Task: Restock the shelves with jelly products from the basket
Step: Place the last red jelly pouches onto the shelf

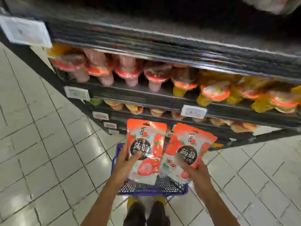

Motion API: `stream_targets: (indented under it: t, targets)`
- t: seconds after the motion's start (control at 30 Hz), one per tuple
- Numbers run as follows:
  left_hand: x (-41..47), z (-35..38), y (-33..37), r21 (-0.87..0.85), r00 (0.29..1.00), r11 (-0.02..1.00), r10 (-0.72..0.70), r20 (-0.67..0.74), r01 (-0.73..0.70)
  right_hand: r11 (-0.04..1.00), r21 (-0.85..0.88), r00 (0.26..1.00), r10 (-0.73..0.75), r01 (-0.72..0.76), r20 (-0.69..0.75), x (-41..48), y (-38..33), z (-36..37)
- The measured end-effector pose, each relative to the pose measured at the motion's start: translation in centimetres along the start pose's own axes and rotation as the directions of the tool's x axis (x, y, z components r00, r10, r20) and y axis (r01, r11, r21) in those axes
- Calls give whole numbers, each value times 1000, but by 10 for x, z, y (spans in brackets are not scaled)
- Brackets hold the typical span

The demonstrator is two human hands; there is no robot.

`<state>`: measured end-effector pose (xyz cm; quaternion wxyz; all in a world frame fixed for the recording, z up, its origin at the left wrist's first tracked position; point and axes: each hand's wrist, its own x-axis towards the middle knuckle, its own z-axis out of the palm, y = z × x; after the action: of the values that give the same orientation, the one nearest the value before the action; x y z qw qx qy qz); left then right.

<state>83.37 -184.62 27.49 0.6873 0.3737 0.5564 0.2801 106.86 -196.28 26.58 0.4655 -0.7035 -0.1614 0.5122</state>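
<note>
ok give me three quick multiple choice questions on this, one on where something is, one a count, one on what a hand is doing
1. Where is the basket?
A. on the floor, under the hands
B. on the top shelf
C. hung on an arm

2. How many pouches are held?
A. one
B. two
C. four

3. What is the left hand doing?
A. hanging empty
B. gripping a pouch
C. resting on a shelf

Key:
1 A: its blue rim shows on the tiles below both hands.
2 B: the left pouch is in the left hand and the right pouch is in the right hand.
3 B: its thumb lies across the front of the left pouch.
</note>
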Motion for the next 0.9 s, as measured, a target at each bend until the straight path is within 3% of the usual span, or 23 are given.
stream_targets:
  t: [0.23, 0.47, 0.67, 0.9]
  targets:
    - [-62, 17, 149, 43, 962, 966, 251, 107, -257, 968, 53, 964, -240, 247, -110, -84, -118, -12]
    - [-103, 50, 219, 45, 893, 902, 415, 172, -428, 908, 119, 891, -359, 403, -278, -126, -181, -25]
    - [-116, 98, 252, 19, 874, 883, 460, 158, -469, 852, 102, 813, -445, 514, -375, -141, -220, -55]
    - [-114, 150, 264, 9, 903, 910, 411, 126, -415, 829, 54, 783, -502, 557, -368, -131, -249, -94]
